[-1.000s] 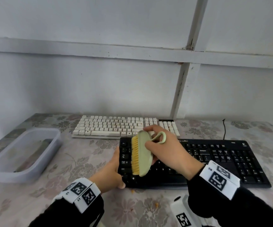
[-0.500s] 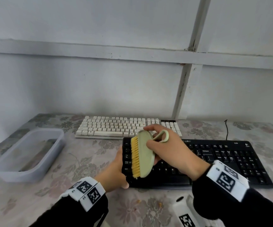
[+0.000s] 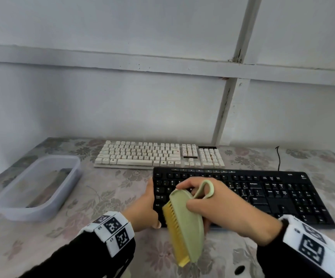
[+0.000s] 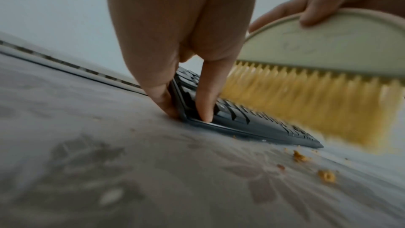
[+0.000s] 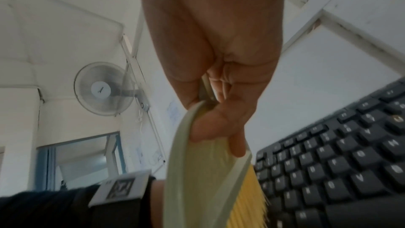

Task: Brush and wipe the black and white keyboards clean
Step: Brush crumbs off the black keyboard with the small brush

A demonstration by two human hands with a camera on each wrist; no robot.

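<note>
Behind the black keyboard (image 3: 263, 195) lies a white keyboard (image 3: 158, 155), tub (image 3: 36, 189) left.

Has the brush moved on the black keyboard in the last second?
Yes. The brush has swept toward the person: against the black keyboard, its lower end now overhangs the near edge, above the table.

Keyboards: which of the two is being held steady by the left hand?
The black keyboard, nearer the person; the left hand grips its left end. The white keyboard behind lies untouched.
</note>
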